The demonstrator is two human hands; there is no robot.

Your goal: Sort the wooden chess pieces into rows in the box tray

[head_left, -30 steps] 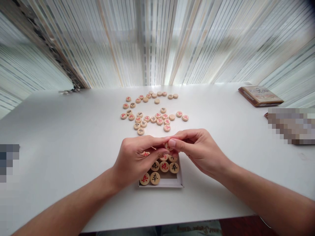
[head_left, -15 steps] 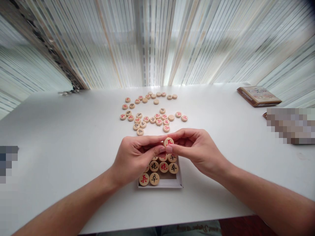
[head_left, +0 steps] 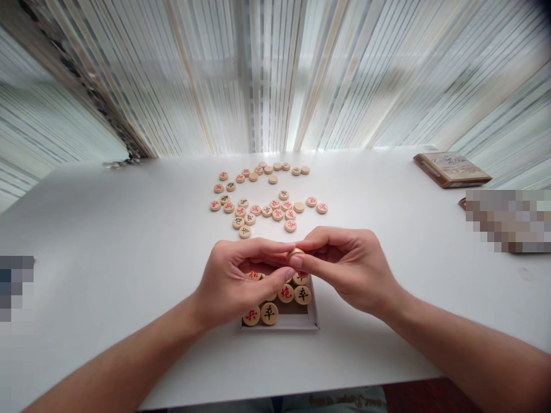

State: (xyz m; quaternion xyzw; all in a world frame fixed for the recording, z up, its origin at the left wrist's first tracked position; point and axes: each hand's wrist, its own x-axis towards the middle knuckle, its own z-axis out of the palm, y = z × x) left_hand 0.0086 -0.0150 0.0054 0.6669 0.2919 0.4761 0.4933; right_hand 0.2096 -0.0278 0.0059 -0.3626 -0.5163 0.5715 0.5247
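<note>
Above the near part of the table, my right hand (head_left: 348, 261) pinches a round wooden xiangqi piece (head_left: 295, 252) between thumb and fingers. The piece is tilted, so its character is hidden. My left hand (head_left: 245, 272) curls around the same piece from the other side, its fingertips against it and its thumb just below. Under both hands lies a shallow white box (head_left: 313, 310) with pieces set in rows. Among them are a red cannon piece (head_left: 286, 293), a black soldier piece (head_left: 270, 314) and a red soldier piece (head_left: 251, 314). My hands cover the far part of the box.
Several loose xiangqi pieces (head_left: 278, 214) lie scattered across the white table (head_left: 129, 246) beyond my hands, some face down. A brown-edged flat box (head_left: 451, 168) rests at the back right. Striped curtains (head_left: 275, 74) hang behind the table.
The piece has turned between my fingers: its red soldier character faced me before and is now out of sight. My left thumb has moved slightly down from it.
</note>
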